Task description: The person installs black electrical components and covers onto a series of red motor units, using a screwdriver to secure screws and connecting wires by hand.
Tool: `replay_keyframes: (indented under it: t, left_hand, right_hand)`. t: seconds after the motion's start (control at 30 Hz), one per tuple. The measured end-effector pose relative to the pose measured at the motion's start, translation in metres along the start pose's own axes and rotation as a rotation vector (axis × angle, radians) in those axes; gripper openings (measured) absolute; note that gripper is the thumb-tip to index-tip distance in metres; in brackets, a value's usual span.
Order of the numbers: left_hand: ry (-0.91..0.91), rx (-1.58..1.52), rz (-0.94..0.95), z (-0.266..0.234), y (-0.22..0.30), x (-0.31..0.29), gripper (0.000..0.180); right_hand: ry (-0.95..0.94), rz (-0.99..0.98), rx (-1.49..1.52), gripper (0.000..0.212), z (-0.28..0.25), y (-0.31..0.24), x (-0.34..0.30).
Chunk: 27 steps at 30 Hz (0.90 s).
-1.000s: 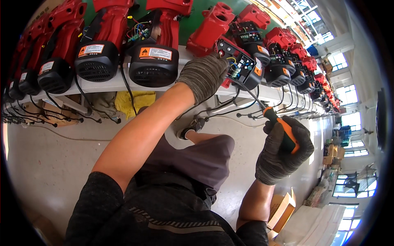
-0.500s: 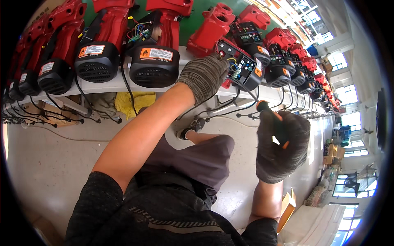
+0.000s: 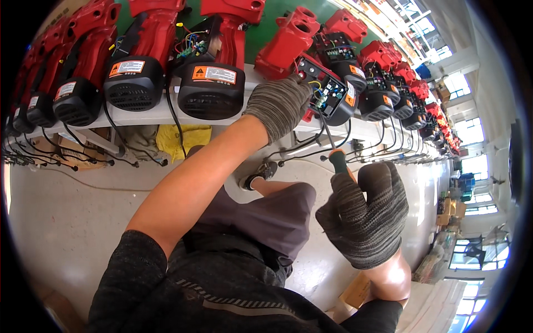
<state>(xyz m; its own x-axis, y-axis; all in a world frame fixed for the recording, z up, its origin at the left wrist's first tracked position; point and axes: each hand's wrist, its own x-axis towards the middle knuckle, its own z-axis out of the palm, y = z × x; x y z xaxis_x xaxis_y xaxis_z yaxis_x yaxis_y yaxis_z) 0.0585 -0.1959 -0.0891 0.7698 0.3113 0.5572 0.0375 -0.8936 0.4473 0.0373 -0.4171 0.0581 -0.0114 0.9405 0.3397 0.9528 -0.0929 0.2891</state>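
A red pump (image 3: 283,41) with a black motor end stands on the bench, its open control box (image 3: 328,93) tilted and showing a circuit board and coloured wires. My left hand (image 3: 280,105), in a grey-brown knitted glove, grips the near left side of this box; its fingertips are partly hidden. My gloved right hand (image 3: 369,213) is closed around the green and orange handle of a screwdriver (image 3: 337,161). The screwdriver's shaft slopes up and left, and its tip is at the lower edge of the board; I cannot tell whether it sits in a screw.
More red and black pumps (image 3: 214,91) line the white bench (image 3: 150,117) on both sides. Black power cables (image 3: 174,114) hang over its front edge. A yellow cloth (image 3: 184,139) lies beneath the bench, and a cardboard box (image 3: 355,289) is by my right arm.
My right hand has moved left and down with the screwdriver and turned, so the shaft stands steeper. My left hand stays on the control box with only a slight shift.
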Motion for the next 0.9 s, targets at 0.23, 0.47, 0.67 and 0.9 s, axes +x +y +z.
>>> replay_keyframes:
  t: [0.23, 0.47, 0.67, 0.9]
  left_hand:
    - [0.009, 0.009, -0.009, 0.001, 0.002, 0.0, 0.018]
    - [0.011, 0.027, -0.01, 0.001, 0.003, 0.0, 0.019]
    - [-0.053, 0.012, -0.045, -0.002, 0.006, 0.003, 0.018]
    - [0.028, 0.066, -0.003, 0.008, 0.001, 0.0, 0.018]
  right_hand:
    - [-0.141, 0.253, 0.073, 0.051, -0.015, 0.003, 0.002]
    - [0.083, 0.086, 0.032, 0.045, -0.013, 0.004, 0.007]
    - [0.0, 0.119, 0.023, 0.045, -0.016, 0.008, 0.003]
    - [-0.082, 0.178, -0.008, 0.039, -0.02, 0.006, -0.001]
